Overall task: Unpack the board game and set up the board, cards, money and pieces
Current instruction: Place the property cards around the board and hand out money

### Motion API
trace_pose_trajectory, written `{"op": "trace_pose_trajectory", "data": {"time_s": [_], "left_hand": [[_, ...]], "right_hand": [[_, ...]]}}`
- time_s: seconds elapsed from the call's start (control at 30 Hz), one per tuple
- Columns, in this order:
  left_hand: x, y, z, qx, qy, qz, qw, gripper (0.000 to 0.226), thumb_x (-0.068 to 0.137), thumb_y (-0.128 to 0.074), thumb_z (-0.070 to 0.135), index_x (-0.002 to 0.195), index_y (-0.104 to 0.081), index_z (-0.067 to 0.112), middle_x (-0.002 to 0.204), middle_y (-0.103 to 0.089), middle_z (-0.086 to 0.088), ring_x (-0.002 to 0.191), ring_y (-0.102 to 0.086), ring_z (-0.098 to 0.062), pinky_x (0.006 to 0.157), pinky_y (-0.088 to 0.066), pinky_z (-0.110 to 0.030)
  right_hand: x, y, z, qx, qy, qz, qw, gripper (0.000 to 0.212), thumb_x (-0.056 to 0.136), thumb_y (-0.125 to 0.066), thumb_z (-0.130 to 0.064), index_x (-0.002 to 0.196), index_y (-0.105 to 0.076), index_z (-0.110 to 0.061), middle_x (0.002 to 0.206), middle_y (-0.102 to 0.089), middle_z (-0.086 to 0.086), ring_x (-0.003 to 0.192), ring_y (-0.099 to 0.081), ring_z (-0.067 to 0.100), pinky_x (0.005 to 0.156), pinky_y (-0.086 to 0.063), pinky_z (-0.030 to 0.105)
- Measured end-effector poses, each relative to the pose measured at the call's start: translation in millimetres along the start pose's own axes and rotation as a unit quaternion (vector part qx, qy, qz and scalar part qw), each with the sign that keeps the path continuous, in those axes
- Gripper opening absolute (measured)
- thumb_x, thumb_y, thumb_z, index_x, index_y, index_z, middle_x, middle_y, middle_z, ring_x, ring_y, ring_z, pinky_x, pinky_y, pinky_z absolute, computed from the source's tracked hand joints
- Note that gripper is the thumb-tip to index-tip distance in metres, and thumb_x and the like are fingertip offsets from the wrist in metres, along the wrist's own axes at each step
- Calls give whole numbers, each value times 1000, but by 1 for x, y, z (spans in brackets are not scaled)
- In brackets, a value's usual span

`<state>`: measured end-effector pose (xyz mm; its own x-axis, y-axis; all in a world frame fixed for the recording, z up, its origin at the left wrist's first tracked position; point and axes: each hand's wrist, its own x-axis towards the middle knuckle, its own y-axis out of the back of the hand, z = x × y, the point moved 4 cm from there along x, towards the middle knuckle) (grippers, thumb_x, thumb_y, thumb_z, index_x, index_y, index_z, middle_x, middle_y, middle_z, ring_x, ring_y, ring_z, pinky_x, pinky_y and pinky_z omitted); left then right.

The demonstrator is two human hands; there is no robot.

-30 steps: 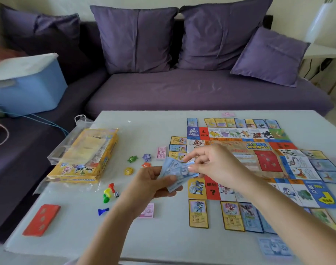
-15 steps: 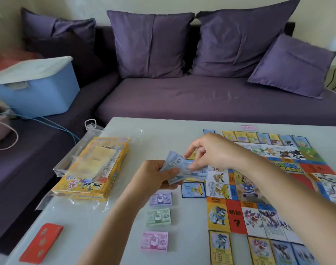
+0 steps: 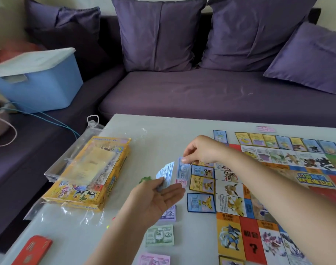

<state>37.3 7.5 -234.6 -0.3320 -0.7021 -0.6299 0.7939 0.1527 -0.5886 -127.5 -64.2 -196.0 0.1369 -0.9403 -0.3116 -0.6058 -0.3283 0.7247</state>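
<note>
My left hand (image 3: 155,199) holds a fanned stack of blue play-money notes (image 3: 166,174) between thumb and fingers. Just to the right, my right hand (image 3: 201,150) pinches a single blue note (image 3: 183,170) by its top edge, apart from the stack. The game board (image 3: 278,188) lies flat on the right of the white table (image 3: 163,129), with property cards (image 3: 202,183) lined along its edges. Money piles lie below my left hand: purple (image 3: 170,213), green (image 3: 160,236) and pink (image 3: 154,260). A small pink note (image 3: 181,182) and a green piece (image 3: 145,179) peek out beside the stack.
The yellow game box (image 3: 86,175) in clear plastic wrap sits at the table's left edge on a transparent tray. A red card deck (image 3: 32,249) lies at the front left corner. Behind are a purple sofa (image 3: 201,92) with cushions and a blue storage bin (image 3: 35,81).
My right hand has pulled one blue note out of the stack and now holds it separately to the right. The view has shifted left and closer, showing the money piles.
</note>
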Motion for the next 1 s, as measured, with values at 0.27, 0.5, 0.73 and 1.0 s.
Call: {"op": "trace_pose_trajectory", "data": {"time_s": [0.27, 0.5, 0.73, 1.0], "left_hand": [[7, 4, -1, -17, 19, -13, 1000, 22, 100, -37, 6, 105, -49, -10, 103, -57, -45, 91, -58, -50, 72, -45, -50], [10, 5, -3, -33, 26, -17, 999, 20, 100, -36, 7, 97, -51, -6, 104, -54, -48, 91, -58, -52, 78, -44, -52], [9, 5, -2, -42, 36, -25, 998, 18, 99, -37, 7, 96, -52, -2, 103, -55, -48, 93, -57, -54, 76, -44, -53], [6, 3, -3, -48, 42, -24, 998, 21, 100, -35, 6, 96, -52, -6, 93, -57, -48, 90, -57, -53, 73, -44, -53]], "right_hand": [[6, -13, 8, 7, 0, -2, 1000, 17, 82, -74, -30, 92, -73, -17, 84, -72, -5, 81, -64, 7, 78, -50, 27], [10, -18, 13, 2, -5, -3, 1000, 20, 79, -76, -34, 92, -74, -19, 92, -72, -3, 86, -64, 10, 82, -52, 29], [10, -16, 14, 14, 34, 18, 999, 19, 82, -74, -25, 100, -73, -18, 88, -66, -9, 83, -61, 6, 71, -46, 18], [13, -19, 14, -47, 47, 27, 997, 19, 89, -66, -20, 105, -73, -13, 104, -70, -1, 87, -60, 7, 68, -42, 13]]}}
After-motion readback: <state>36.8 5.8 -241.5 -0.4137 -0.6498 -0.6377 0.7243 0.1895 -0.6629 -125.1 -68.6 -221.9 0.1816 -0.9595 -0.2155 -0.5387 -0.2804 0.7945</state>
